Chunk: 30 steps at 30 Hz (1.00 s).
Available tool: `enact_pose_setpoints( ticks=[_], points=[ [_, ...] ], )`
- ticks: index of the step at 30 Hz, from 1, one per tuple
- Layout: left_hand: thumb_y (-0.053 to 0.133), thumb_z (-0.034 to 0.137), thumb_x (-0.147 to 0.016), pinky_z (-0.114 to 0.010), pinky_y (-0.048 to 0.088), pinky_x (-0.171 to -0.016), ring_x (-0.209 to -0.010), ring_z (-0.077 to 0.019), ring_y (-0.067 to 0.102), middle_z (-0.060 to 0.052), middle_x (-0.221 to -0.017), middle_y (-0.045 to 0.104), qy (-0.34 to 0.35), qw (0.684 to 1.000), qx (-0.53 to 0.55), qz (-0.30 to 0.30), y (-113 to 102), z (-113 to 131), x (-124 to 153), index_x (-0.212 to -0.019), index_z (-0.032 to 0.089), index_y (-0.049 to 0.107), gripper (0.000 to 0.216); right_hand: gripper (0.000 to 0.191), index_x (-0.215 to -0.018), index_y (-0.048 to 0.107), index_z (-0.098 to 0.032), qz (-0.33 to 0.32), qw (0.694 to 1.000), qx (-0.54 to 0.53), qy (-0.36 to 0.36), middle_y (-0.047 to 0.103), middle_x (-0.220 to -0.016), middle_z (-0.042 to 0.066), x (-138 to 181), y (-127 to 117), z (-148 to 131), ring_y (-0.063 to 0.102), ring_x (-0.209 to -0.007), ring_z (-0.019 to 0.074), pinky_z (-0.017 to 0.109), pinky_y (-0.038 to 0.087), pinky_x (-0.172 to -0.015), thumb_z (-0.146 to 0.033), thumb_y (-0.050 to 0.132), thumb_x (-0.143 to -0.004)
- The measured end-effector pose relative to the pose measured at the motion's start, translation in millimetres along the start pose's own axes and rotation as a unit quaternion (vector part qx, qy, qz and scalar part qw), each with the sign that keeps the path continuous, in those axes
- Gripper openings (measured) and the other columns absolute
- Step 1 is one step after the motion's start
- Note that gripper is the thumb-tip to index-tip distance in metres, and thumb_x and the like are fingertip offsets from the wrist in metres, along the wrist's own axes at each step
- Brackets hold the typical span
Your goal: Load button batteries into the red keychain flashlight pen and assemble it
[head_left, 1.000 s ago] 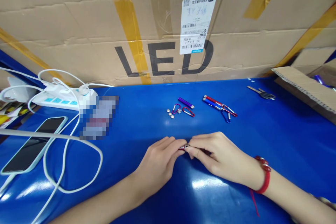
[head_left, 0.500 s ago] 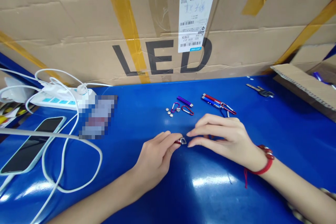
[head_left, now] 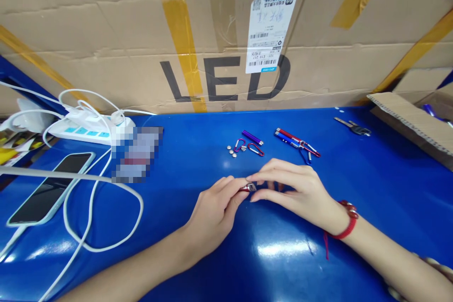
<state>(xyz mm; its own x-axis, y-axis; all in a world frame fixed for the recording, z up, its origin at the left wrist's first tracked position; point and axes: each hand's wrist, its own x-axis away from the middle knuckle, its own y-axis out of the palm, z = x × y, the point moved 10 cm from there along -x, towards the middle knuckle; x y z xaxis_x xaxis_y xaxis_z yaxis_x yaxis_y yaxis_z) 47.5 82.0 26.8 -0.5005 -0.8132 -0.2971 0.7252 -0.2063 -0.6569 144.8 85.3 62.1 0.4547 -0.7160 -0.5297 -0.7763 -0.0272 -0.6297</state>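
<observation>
Blue table (head_left: 194, 151) lies beneath. Left hand (head_left: 215, 203) pinches the red tube (head_left: 247, 188), long axis sideways toward the right hand (head_left: 300, 183), whose fingers and thumb stand parted.

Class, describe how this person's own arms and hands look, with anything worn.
No sleeve shows on the left forearm, and the left hand wears no glove or bracelet. The right hand, also gloveless, wears a red braided wrist bracelet with glossy reddish beads and a dangling cord end. Something pale and knobbly edges the right forearm, unclear whether worn.

the right hand (head_left: 306, 188) has spread its thumb and fingers.
</observation>
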Motion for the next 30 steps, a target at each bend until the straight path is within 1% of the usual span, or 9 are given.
enact_pose_setpoints(
  ticks=[4,8,13,16,19,22,25,28,30],
  points=[
    [0.037,0.017,-0.094,-0.022,0.04,-0.069,-0.076,-0.011,0.051,-0.001,-0.084,0.058,0.002,1.0,0.008,-0.003,1.8,0.6,1.3,-0.097,0.017,0.054,0.017,0.025,-0.1,0.064,-0.019,-0.016,1.0,0.024,-0.003,0.06,-0.082,0.0,1.0,3.2,-1.7,0.054,-0.063,0.0036,0.015,0.043,-0.058,-0.033,0.063,-0.079],
    [0.039,0.02,-0.094,-0.024,0.041,-0.074,-0.082,-0.0115,0.054,0.0,-0.092,0.06,-0.024,1.0,0.0,0.01,0.4,-5.6,2.4,-0.102,0.019,0.054,0.018,0.04,-0.113,0.056,-0.021,-0.061,0.993,0.102,0.023,0.06,-0.093,0.001,1.4,10.3,4.5,0.057,-0.068,0.0057,0.017,0.046,-0.061,-0.042,0.06,-0.079],
    [0.041,0.027,-0.093,-0.025,0.042,-0.082,-0.094,-0.012,0.057,0.0,-0.104,0.061,-0.11,0.993,0.021,0.034,-3.8,-22.8,4.2,-0.106,0.022,0.054,0.019,0.058,-0.129,0.044,-0.016,-0.072,0.956,0.273,0.081,0.052,-0.116,0.009,4.7,9.7,32.6,0.056,-0.098,0.0184,0.031,0.051,-0.079,-0.051,0.05,-0.083],
    [0.041,0.029,-0.093,-0.024,0.042,-0.079,-0.091,-0.0114,0.057,0.001,-0.102,0.061,-0.129,0.991,0.025,0.029,-3.5,-25.4,4.9,-0.106,0.023,0.054,0.019,0.058,-0.129,0.045,-0.012,-0.071,0.935,0.341,0.072,0.052,-0.114,0.013,7.2,12.2,40.5,0.053,-0.1,0.0227,0.038,0.048,-0.083,-0.053,0.039,-0.087],
    [0.041,0.03,-0.093,-0.023,0.041,-0.075,-0.084,-0.0105,0.057,0.002,-0.095,0.061,-0.132,0.991,0.023,0.021,-1.1,-25.2,5.8,-0.104,0.023,0.053,0.017,0.055,-0.128,0.047,-0.01,-0.079,0.919,0.381,0.06,0.052,-0.114,0.015,9.0,16.9,40.7,0.05,-0.1,0.0246,0.04,0.047,-0.079,-0.049,0.033,-0.091],
    [0.042,0.027,-0.093,-0.022,0.04,-0.075,-0.082,-0.0092,0.056,0.004,-0.092,0.06,-0.109,0.994,0.024,0.005,4.3,-20.1,6.2,-0.103,0.024,0.052,0.014,0.044,-0.12,0.052,-0.012,-0.085,0.919,0.377,0.071,0.054,-0.109,0.012,9.1,17.6,39.7,0.051,-0.095,0.0227,0.038,0.047,-0.076,-0.042,0.038,-0.091],
    [0.04,0.024,-0.094,-0.021,0.039,-0.077,-0.084,-0.0083,0.055,0.004,-0.094,0.059,-0.082,0.996,0.042,-0.007,6.8,-13.1,6.0,-0.103,0.023,0.05,0.014,0.027,-0.104,0.058,-0.016,-0.087,0.936,0.324,0.106,0.056,-0.101,0.007,8.5,13.5,42.9,0.053,-0.089,0.0187,0.033,0.047,-0.074,-0.034,0.041,-0.091],
    [0.034,0.025,-0.095,-0.022,0.038,-0.072,-0.077,-0.0091,0.052,0.001,-0.087,0.056,-0.103,0.992,0.066,-0.023,7.1,-14.5,5.4,-0.098,0.019,0.049,0.017,0.021,-0.093,0.059,-0.016,-0.097,0.95,0.271,0.123,0.055,-0.098,0.006,7.5,12.6,45.0,0.052,-0.088,0.0172,0.032,0.045,-0.074,-0.029,0.042,-0.091],
    [0.029,0.027,-0.096,-0.023,0.036,-0.066,-0.068,-0.0096,0.047,0.0,-0.077,0.052,-0.123,0.989,0.081,-0.024,5.3,-17.4,4.4,-0.088,0.016,0.048,0.023,0.02,-0.09,0.058,-0.016,-0.108,0.954,0.254,0.116,0.055,-0.099,0.006,6.9,14.9,43.7,0.051,-0.088,0.0176,0.033,0.044,-0.075,-0.028,0.042,-0.091]
  ],
)
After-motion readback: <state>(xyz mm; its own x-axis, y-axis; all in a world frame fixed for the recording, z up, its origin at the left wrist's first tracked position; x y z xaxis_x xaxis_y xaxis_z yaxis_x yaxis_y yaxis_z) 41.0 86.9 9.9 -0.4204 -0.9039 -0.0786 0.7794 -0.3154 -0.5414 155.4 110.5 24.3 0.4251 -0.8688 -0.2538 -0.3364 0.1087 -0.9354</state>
